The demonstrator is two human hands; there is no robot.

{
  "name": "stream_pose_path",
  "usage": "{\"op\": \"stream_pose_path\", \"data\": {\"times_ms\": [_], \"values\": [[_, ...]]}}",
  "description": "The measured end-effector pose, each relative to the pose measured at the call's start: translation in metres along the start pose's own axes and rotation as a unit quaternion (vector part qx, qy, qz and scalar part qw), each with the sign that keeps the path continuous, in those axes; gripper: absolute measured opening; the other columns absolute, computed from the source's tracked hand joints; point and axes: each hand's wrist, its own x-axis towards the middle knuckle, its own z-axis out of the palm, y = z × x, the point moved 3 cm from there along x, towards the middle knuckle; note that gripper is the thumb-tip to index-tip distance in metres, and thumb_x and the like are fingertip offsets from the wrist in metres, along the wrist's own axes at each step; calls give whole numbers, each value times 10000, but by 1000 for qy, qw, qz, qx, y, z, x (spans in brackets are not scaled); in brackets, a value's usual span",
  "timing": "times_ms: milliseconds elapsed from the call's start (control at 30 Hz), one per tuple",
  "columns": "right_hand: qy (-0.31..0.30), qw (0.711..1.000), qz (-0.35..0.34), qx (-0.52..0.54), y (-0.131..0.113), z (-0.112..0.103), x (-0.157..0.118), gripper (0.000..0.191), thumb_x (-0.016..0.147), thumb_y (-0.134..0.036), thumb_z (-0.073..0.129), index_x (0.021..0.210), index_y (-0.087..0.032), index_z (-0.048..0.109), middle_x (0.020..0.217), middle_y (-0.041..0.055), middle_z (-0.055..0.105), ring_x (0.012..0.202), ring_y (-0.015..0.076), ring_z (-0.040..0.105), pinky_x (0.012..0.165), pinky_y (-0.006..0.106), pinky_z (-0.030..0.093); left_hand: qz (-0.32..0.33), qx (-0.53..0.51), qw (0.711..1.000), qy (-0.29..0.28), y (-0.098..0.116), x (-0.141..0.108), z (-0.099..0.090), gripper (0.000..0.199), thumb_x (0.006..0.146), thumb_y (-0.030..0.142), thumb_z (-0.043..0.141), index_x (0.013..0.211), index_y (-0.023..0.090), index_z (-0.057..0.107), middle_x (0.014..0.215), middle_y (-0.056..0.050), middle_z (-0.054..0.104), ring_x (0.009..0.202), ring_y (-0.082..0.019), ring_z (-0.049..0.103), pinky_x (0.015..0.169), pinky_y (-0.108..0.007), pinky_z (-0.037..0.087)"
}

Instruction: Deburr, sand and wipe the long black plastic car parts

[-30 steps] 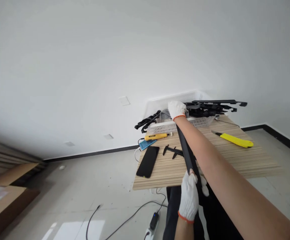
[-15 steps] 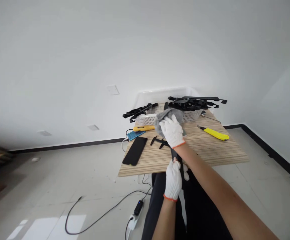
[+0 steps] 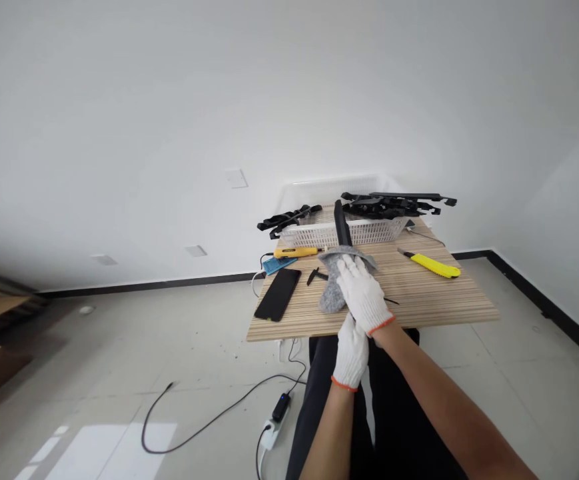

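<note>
My right hand (image 3: 362, 290), in a white knitted glove, presses a grey felt cloth (image 3: 333, 293) over a long black plastic strip (image 3: 342, 225). The strip's far end sticks out beyond the cloth towards the basket; its middle is covered. My left hand (image 3: 352, 352), gloved too, is closed around the strip's near end at the table edge. Partly under the cloth lies a black caliper (image 3: 315, 275). A white perforated basket (image 3: 309, 235) stands behind, with several black plastic strips (image 3: 389, 205) across its right side and more black strips (image 3: 289, 220) on its left.
On the wooden table (image 3: 429, 300) lie a yellow utility knife (image 3: 434, 265) at the right, a black phone (image 3: 278, 295), a yellow tool with a cord (image 3: 295, 253) and a blue device (image 3: 278, 265) at the left. A power strip (image 3: 270, 435) and black cable (image 3: 219, 415) are on the floor.
My right hand has drawn the cloth back along the strip, towards my left hand. The strip's far end now shows. My left hand keeps its hold near the table edge.
</note>
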Motion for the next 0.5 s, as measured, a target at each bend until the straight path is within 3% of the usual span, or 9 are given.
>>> {"op": "stream_pose_path", "data": {"times_ms": [100,167,267,333,400,500], "values": [[8,1000,-4,-17,-1,-4,32,513,1050,-213,392,1532,-101,526,1614,116,451,1479,382,436,1144,537,470,-23,45,997,-66,8,-8,1,368,870,313,572,1198,154,626,986,-115,769,901,-256,703,869,-379,544],[14,1000,1,-20,-1,-7,56,524,1044,-193,380,1543,-95,510,1627,122,432,1498,389,405,1162,551,443,-45,72,991,-103,12,-13,0,558,813,275,663,1352,173,563,943,-79,772,810,-239,701,806,-364,558],[27,999,-7,-20,2,-10,93,524,1035,-167,372,1531,-85,521,1632,139,427,1537,377,341,1212,576,367,-12,89,985,-145,18,-20,-2,982,671,266,841,1549,208,405,1225,-109,740,1065,-287,709,956,-381,559],[31,999,-10,-9,5,-12,114,518,1038,-178,385,1528,-84,524,1621,153,443,1547,361,327,1228,569,342,20,92,982,-164,18,-21,-1,1160,608,252,885,1613,208,309,1327,-119,696,1160,-296,683,1012,-388,550],[34,999,3,8,9,-13,126,513,1044,-194,398,1530,-85,522,1613,153,458,1540,347,345,1238,525,338,11,92,981,-172,12,-22,0,1178,643,217,838,1649,207,225,1182,-86,746,957,-245,731,881,-370,601],[39,999,13,26,12,-14,127,505,1054,-210,405,1530,-95,527,1618,128,459,1535,340,352,1255,477,318,-36,97,980,-171,3,-21,1,1141,713,161,733,1675,214,121,785,38,728,597,-149,646,631,-288,572]]}}
